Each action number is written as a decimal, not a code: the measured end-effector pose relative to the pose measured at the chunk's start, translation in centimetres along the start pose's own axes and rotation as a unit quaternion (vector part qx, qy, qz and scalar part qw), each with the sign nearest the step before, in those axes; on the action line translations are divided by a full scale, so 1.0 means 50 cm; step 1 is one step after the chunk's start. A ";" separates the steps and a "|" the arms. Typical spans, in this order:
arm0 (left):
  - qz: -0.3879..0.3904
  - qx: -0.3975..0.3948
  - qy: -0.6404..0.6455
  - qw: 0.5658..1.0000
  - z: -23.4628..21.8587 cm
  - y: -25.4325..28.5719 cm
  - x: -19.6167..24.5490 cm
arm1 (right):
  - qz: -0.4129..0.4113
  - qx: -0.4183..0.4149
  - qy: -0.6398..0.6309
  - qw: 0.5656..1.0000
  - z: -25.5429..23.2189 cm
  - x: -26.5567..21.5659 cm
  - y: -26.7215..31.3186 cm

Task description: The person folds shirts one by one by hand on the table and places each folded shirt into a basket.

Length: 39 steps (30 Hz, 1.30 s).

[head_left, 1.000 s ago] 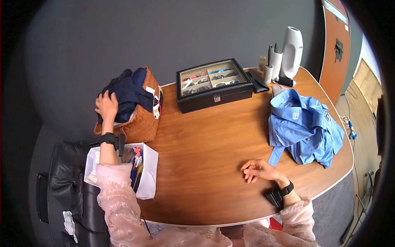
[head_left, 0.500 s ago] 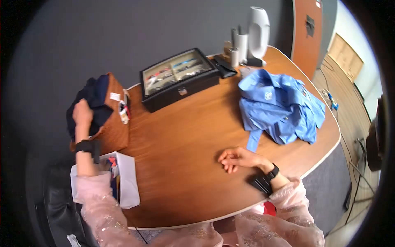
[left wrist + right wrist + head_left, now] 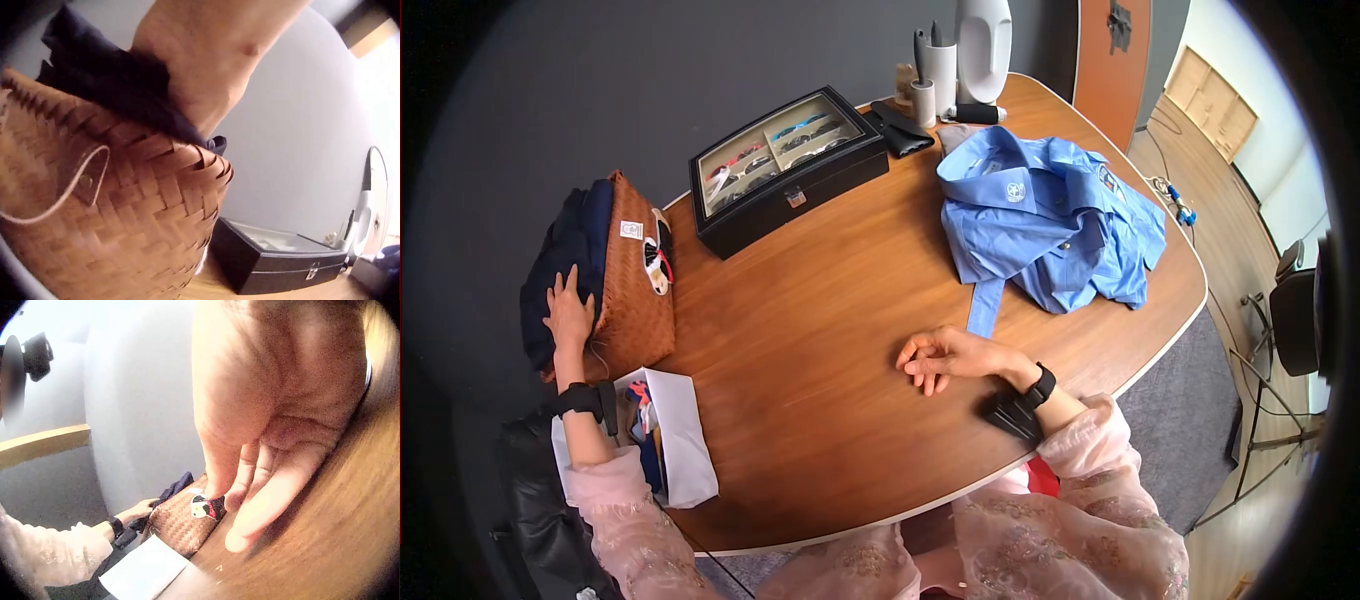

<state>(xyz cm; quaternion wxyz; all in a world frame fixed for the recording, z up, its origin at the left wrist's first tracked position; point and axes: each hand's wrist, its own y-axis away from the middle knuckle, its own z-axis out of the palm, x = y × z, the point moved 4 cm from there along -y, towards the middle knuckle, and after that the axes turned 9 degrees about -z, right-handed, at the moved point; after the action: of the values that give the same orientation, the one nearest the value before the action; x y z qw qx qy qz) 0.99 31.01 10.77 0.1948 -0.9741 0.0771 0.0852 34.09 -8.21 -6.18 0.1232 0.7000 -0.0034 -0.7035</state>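
Observation:
In the head view my left hand lies with spread fingers on dark navy clothing, which fills a brown woven basket at the table's left end. The left wrist view shows the hand reaching over the plaited rim, its fingers hidden behind the cloth and basket. A white tag and a black, white and red patch mark the basket's side. My right hand rests on the wooden table, fingers loosely bent around nothing. Nearest to it is a crumpled light blue shirt, one strip of it trailing toward the wrist.
Below my left forearm stands a white box with small coloured fabric items inside. A black glass-topped case of sunglasses sits at the back, beside a black pouch. Behind the shirt are a white holder and a tall white object.
The head view has swung right. A navy flap that hung over the basket's rim now lies back inside it, and my left hand has moved toward the basket's near end. The right hand stays put.

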 end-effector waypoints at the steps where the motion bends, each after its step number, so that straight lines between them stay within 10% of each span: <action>1: 0.002 -0.009 0.006 1.000 0.001 -0.007 0.003 | -0.004 0.000 0.002 1.000 0.000 0.000 0.000; 10: 0.076 0.107 -0.002 0.991 -0.052 0.062 0.075 | -0.036 -0.006 0.035 0.999 0.006 -0.003 -0.004; 26: 0.042 -0.030 -0.031 0.998 -0.095 0.073 0.086 | -0.033 0.036 0.048 0.998 0.000 -0.002 -0.002; 29: 0.142 0.116 0.147 0.972 -0.160 0.095 0.132 | -0.032 0.024 0.039 0.998 0.003 -0.006 -0.001; 34: 0.217 0.018 0.403 0.889 -0.213 0.232 0.286 | -0.086 0.109 0.058 0.989 -0.027 0.004 0.001; 36: 0.248 -0.018 0.444 0.861 -0.165 0.293 0.334 | -0.261 0.369 0.399 0.798 -0.077 -0.072 0.038; 39: 0.281 -0.079 0.452 0.843 -0.101 0.362 0.366 | -0.334 0.532 0.512 0.586 -0.119 -0.195 0.105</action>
<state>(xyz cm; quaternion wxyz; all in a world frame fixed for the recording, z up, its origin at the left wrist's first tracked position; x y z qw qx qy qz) 16.19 10.36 5.14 0.0281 -0.8536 0.4196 -0.3076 40.74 -10.55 4.20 -0.5339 0.8367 -0.0794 -0.0930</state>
